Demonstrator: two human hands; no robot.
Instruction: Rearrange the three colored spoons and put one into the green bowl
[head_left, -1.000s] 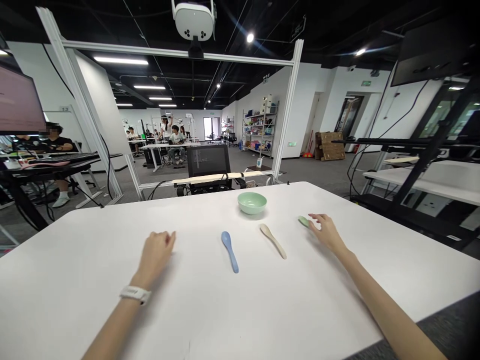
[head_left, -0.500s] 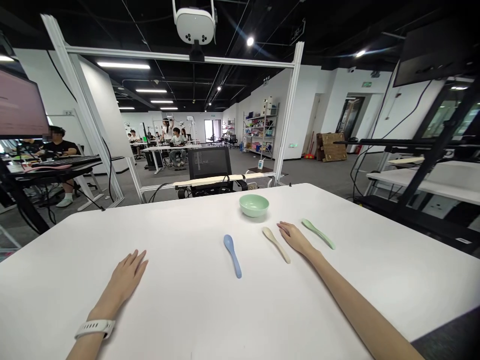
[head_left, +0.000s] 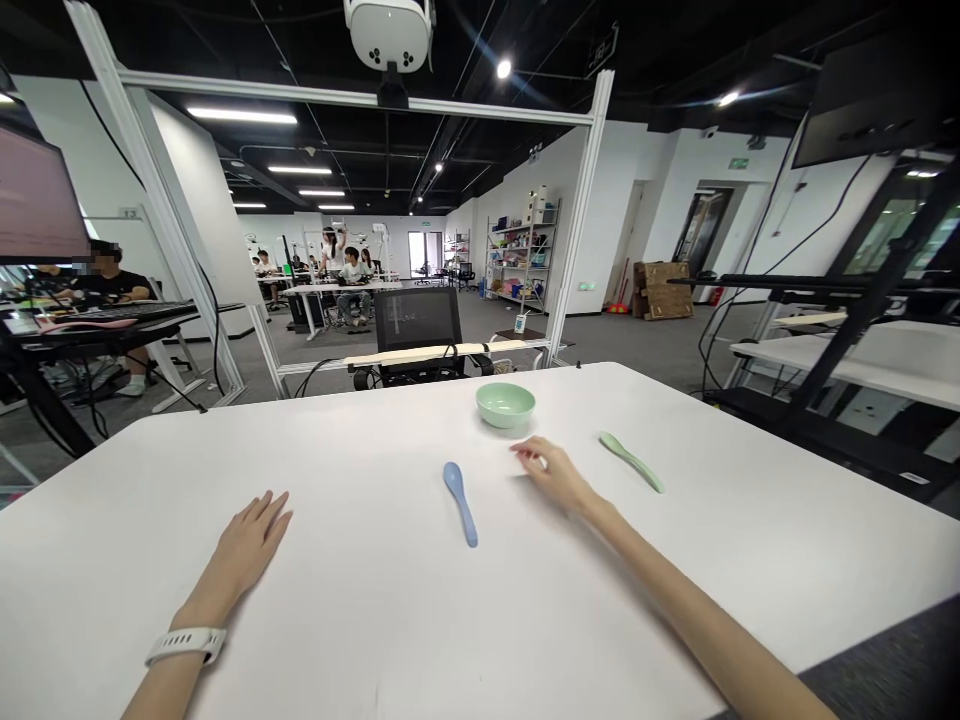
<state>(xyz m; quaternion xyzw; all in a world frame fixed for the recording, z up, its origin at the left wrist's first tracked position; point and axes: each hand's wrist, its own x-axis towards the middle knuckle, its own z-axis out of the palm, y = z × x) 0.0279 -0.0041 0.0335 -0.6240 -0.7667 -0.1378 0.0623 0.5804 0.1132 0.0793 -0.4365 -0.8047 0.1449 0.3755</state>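
My right hand (head_left: 553, 472) lies on the white table (head_left: 375, 620) between the blue spoon (head_left: 460, 500) and the green spoon (head_left: 631, 461). Its fingers are pressed together and curled down over the spot where a beige spoon lay. That spoon is hidden under the hand. A pale green bowl (head_left: 505, 404) stands just beyond the fingertips, apart from them. My left hand (head_left: 247, 545) rests flat on the table at the near left with its fingers stretched out and nothing in it. A white watch (head_left: 186, 643) is on that wrist.
A white frame (head_left: 577, 220) and a black office chair (head_left: 417, 325) stand behind the table's far edge. Dark racks and white tables (head_left: 847, 370) are on the right. A person sits at a desk (head_left: 105, 320) at the left, and others work far back.
My right hand has moved left from the green spoon and now covers the beige spoon. My left hand has drawn back toward me and flattened on the table.
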